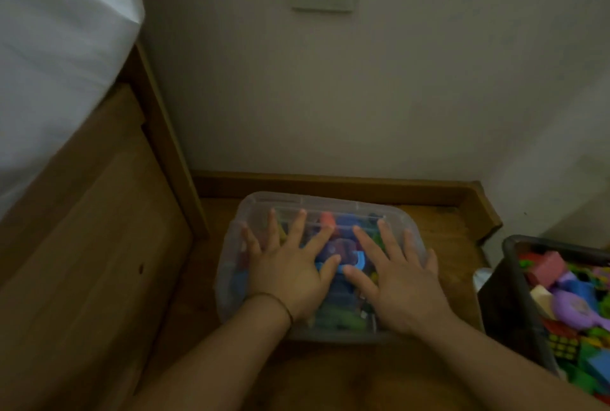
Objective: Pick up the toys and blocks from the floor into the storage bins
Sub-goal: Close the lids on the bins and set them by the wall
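I count two bins; left hand (289, 273), right hand (397, 282) flat on clear bin (330, 201), fingers splayed (toys (345, 223) beneath); dark bin (510, 291) four o'clock.

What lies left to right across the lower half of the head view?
Wooden bed frame → left hand → right hand, both flat on the clear bin's lid → dark bin full of toys.

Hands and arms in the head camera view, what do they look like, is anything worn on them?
Both forearms are bare as far as the picture shows, with no sleeves or gloves. The left hand has a thin dark cord bracelet around its wrist. The right hand and its wrist carry nothing. No rings or watch show on either, though the picture is dim.
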